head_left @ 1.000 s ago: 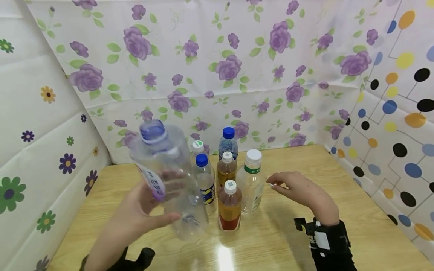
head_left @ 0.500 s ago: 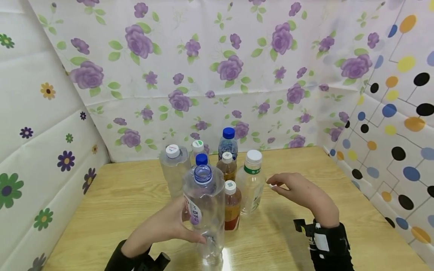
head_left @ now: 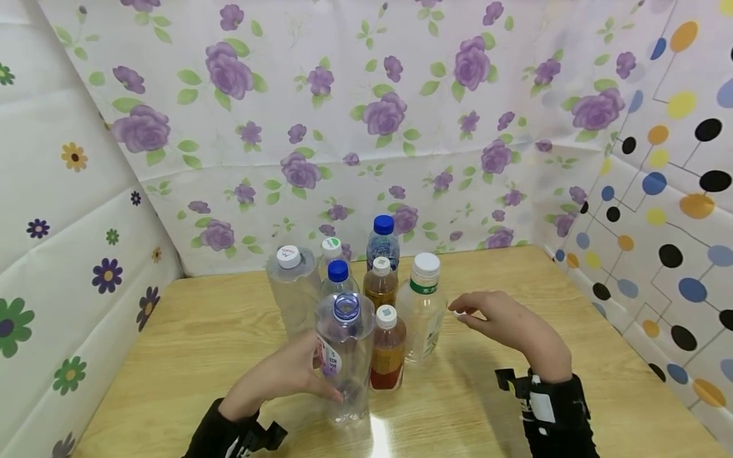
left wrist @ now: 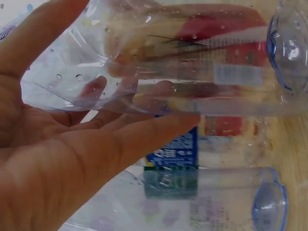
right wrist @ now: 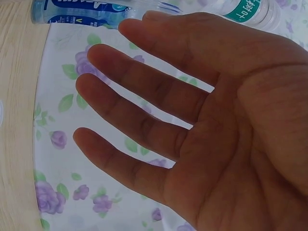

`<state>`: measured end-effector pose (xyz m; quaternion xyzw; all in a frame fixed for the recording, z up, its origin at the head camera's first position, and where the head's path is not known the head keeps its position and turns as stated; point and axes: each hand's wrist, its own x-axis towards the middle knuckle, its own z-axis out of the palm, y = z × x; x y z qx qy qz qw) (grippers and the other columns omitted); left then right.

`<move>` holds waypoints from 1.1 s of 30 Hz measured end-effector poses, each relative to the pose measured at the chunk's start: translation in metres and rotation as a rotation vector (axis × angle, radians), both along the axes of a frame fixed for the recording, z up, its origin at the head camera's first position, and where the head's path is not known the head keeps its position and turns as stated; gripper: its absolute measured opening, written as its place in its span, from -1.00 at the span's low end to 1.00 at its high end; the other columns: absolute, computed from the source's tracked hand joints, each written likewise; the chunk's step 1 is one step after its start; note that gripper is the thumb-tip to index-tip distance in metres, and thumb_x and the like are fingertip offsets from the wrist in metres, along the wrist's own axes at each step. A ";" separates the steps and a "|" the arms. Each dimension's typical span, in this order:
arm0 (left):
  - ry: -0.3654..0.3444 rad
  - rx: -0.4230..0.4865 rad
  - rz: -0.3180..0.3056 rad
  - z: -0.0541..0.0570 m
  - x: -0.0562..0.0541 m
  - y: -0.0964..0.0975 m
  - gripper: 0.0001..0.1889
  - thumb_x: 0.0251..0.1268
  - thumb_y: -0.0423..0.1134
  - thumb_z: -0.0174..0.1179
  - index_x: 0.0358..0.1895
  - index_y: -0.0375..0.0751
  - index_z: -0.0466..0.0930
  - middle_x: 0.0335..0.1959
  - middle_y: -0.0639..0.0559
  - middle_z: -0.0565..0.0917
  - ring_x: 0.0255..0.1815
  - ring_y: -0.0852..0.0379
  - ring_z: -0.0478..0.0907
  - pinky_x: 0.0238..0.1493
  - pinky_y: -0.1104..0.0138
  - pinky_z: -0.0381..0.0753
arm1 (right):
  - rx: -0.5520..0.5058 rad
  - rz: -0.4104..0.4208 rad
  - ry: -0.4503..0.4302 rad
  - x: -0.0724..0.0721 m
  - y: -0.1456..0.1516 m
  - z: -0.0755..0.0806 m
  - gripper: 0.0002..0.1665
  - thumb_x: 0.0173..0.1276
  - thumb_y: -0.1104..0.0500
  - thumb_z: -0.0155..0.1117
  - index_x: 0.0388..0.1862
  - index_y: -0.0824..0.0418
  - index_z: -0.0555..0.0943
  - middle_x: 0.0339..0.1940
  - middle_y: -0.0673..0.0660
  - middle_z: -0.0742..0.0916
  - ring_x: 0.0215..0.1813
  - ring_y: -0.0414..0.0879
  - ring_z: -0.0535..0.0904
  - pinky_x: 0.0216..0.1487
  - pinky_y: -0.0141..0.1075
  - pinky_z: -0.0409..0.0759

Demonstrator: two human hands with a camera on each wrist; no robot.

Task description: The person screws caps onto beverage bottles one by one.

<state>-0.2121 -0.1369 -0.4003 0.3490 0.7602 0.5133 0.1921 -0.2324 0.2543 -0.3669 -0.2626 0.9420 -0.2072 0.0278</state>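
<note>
My left hand (head_left: 292,372) grips a clear, uncapped plastic bottle (head_left: 357,375) with a purple-and-white label and a blue-tinted neck. The bottle stands upright at the front of the bottle group, its base down at the tabletop. Seen from the left wrist, the clear bottle (left wrist: 144,62) lies between the thumb and the fingers behind it. My right hand (head_left: 504,318) hovers with relaxed fingers beside a large clear bottle (head_left: 413,318) with a white cap and green neck band. The right wrist view shows that hand (right wrist: 192,110) with fingers spread and nothing in it.
Just right of the held bottle stands a red-labelled tea bottle (head_left: 387,356). Behind are another tea bottle (head_left: 380,286), blue-capped bottles (head_left: 338,271) (head_left: 383,245), a green-and-white-capped bottle (head_left: 331,248) and a large white-capped bottle (head_left: 289,286). Patterned cloths (head_left: 383,146) surround the wooden table (head_left: 217,337).
The left hand has brought the uncapped bottle from a raised, tilted position down and right to upright, then slightly back. The large white-capped bottle behind has come into view. The right hand has stayed put.
</note>
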 end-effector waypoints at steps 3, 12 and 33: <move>0.006 0.005 -0.035 -0.005 -0.002 -0.001 0.05 -0.14 -0.35 0.64 0.50 -0.11 0.21 0.43 -0.11 0.45 0.42 -0.19 0.40 0.38 0.17 0.49 | -0.002 0.004 -0.001 0.000 -0.001 0.000 -0.74 0.54 0.20 0.23 0.12 0.21 0.68 0.02 0.13 0.77 0.04 0.11 0.70 0.00 0.01 0.71; -0.010 -0.008 -0.112 -0.012 -0.009 -0.010 0.11 -0.03 -0.30 0.60 0.57 -0.17 0.04 0.48 -0.20 0.35 0.45 -0.25 0.33 0.40 0.09 0.44 | -0.007 -0.004 -0.013 -0.001 0.001 0.000 -0.73 0.54 0.21 0.22 0.14 0.20 0.68 0.02 0.13 0.77 0.05 0.09 0.70 -0.01 0.00 0.71; -0.005 0.118 -0.060 0.004 -0.007 -0.017 0.10 0.07 -0.40 0.53 0.61 -0.20 -0.04 0.50 -0.27 0.29 0.47 -0.34 0.28 0.38 0.20 0.48 | -0.021 -0.057 -0.037 -0.041 0.005 -0.044 -0.77 0.53 0.21 0.23 0.07 0.23 0.69 -0.03 0.15 0.78 0.04 0.13 0.70 0.08 0.05 0.67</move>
